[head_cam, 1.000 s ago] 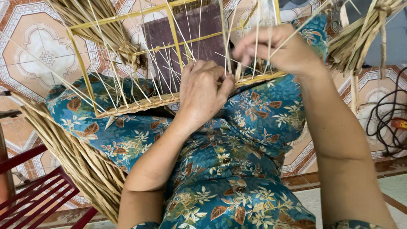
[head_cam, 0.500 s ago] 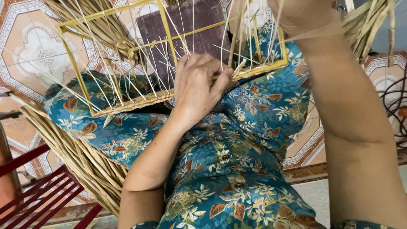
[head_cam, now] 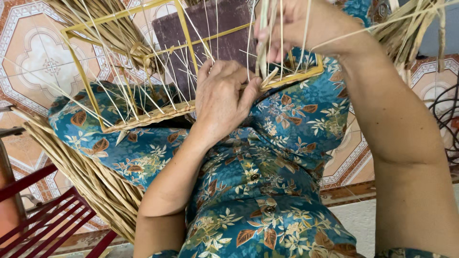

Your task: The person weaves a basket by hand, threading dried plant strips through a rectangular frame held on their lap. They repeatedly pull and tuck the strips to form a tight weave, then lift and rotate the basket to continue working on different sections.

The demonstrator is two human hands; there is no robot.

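Patterned tile floor [head_cam: 38,62] below, blue floral lap in the middle. The yellow frame [head_cam: 83,79] rests across the knees at twelve o'clock. Left hand [head_cam: 222,102] is curled over its near woven edge, fingers pressing down. Right hand [head_cam: 306,26], at one o'clock, pinches pale straw strands [head_cam: 263,52] upright, closed tight. Straw bundle [head_cam: 91,184] at eight.

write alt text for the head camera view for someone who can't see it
A person's left hand presses on the wrapped lower bar of a yellow wire frame resting on their lap, while the right hand pulls pale straw strands upward from it. They wear blue floral clothing; a bundle of dried fibre lies beside patterned floor tiles.
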